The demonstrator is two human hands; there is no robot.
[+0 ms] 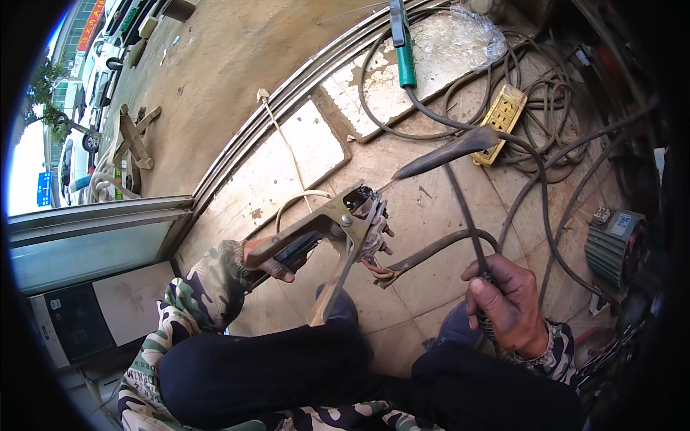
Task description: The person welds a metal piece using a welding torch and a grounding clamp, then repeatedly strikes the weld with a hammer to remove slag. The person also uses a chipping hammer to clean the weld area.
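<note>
My left hand (266, 262), at centre left, grips a worn brass-coloured metal clamp (302, 230) with bolts at its head and a dark piece behind it. A thick cable (431, 251) with frayed reddish ends hangs by the clamp's bolted head. My right hand (510, 305), at lower right, is closed around a black cable (471, 219) with a ribbed or coiled sleeve. A dark, tapered handle-like object (438, 158) lies above and right of the clamp head, its thin tip close to it.
Tangled cables (550, 122), a yellow power strip (501, 122), green electrode holder (406, 61) and finned motor (609, 251) lie at top and right. White boards (284, 151) border a door track (237, 144). A glass panel (100, 248) stands left; parked vehicles (100, 79) are outside.
</note>
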